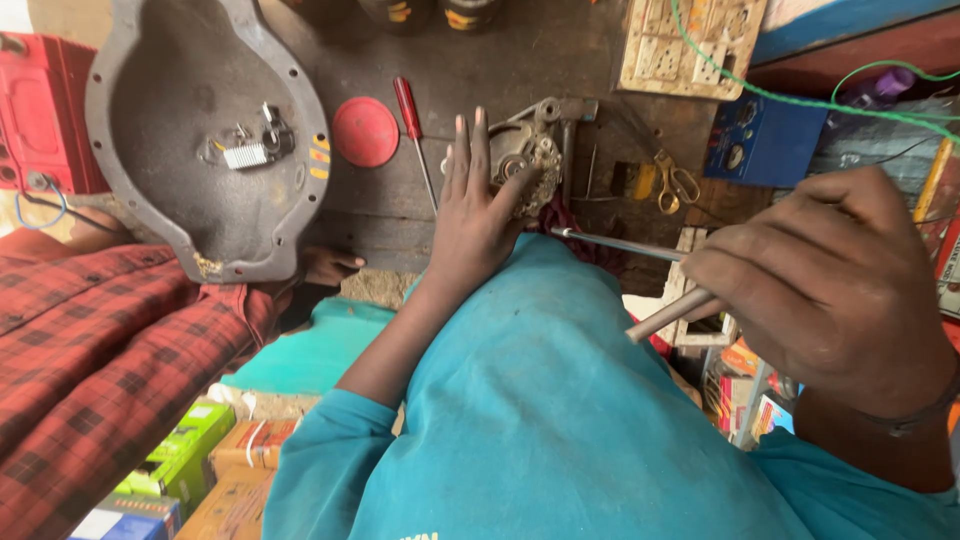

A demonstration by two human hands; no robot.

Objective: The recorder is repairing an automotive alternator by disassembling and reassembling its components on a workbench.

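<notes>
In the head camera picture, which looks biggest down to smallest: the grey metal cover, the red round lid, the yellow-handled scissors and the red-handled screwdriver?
1. Grey metal cover, by far the largest.
2. Red-handled screwdriver, longest of the rest, but thin.
3. Red round lid and yellow-handled scissors look about alike; I won't rank them.

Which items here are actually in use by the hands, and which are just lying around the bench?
In use:
- left hand resting on the metal alternator-like part
- right hand gripping a steel rod tool

Lying about:
- red-handled screwdriver
- round red cap
- yellow-handled scissors
- grey metal cover
- blue meter box
</notes>
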